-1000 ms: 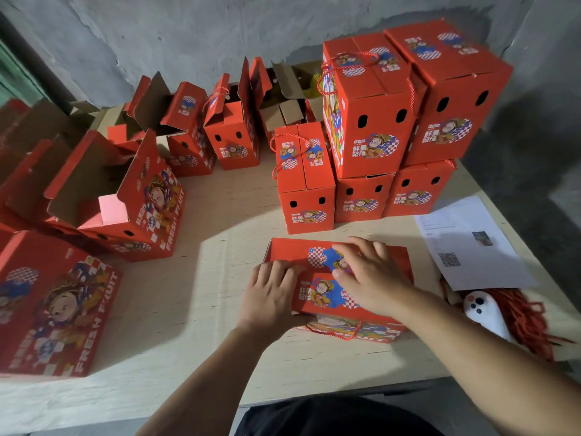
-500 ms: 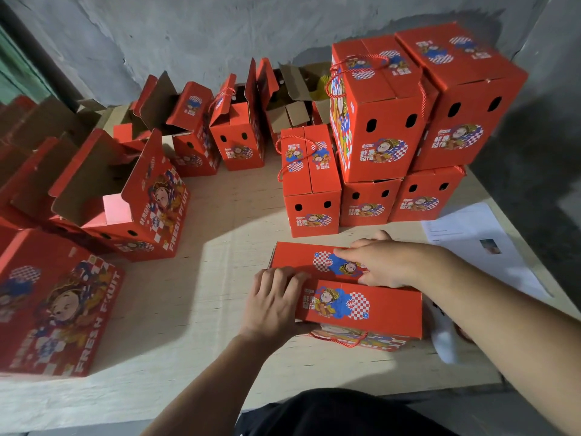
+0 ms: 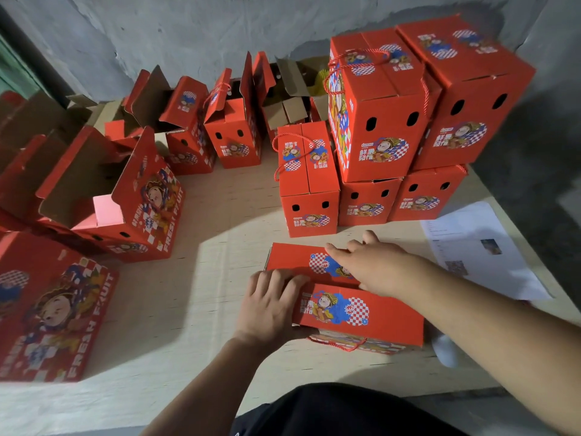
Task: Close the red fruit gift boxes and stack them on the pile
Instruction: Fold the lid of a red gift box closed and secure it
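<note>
Head view shows your left hand [image 3: 272,305] resting at the gift box's [image 3: 355,309] nine o'clock end, fingers [image 3: 276,283] lightly curled over its near flap. Your right hand [image 3: 374,264] lies flat on the far flap, fingers straight and together. The box sits on the counter [image 3: 195,297]; the pile [image 3: 408,121] stands at one o'clock.

A pale wooden bench [image 3: 201,297] carried everything. On it stood a stacked pile of closed red boxes [image 3: 405,121] at the far right, a single closed box [image 3: 309,184] just beside the pile, several open-flapped boxes [image 3: 119,196] along the left and back, and a box at the near edge [image 3: 345,306]. A printed white sheet [image 3: 481,250] lay flat at the right edge, and a large red box [image 3: 53,322] lay on its side at the near left.
</note>
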`<state>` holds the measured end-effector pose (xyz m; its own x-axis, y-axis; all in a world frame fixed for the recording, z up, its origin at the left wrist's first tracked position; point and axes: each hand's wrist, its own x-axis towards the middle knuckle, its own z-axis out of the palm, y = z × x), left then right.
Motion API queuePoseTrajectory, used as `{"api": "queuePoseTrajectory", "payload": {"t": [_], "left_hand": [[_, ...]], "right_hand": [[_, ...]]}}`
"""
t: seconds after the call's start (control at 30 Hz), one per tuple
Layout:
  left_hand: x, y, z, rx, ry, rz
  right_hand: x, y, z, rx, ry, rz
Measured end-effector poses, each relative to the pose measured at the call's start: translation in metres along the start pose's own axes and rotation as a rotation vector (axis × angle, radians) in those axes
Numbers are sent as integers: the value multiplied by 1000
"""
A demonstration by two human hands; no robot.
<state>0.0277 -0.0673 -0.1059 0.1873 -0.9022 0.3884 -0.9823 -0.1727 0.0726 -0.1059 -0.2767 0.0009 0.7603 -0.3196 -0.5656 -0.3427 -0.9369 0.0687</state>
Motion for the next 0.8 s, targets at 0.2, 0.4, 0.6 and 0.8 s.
{"api": "queuePoseTrajectory", "payload": {"t": [0.2,0.4,0.6,0.8], "left_hand": [[3,2,-7,9,-152,-60],[3,8,-15,-36,-189,-97],[10,9,-20,-9,-385,-141],[16,12,-17,55,-457,-159]], "right_hand": [[-8,13,30,218,200,-13],[-14,17,60,584,360,10],[-26,1,85,493,513,69],[-36,-34,111,318,618,199]]}}
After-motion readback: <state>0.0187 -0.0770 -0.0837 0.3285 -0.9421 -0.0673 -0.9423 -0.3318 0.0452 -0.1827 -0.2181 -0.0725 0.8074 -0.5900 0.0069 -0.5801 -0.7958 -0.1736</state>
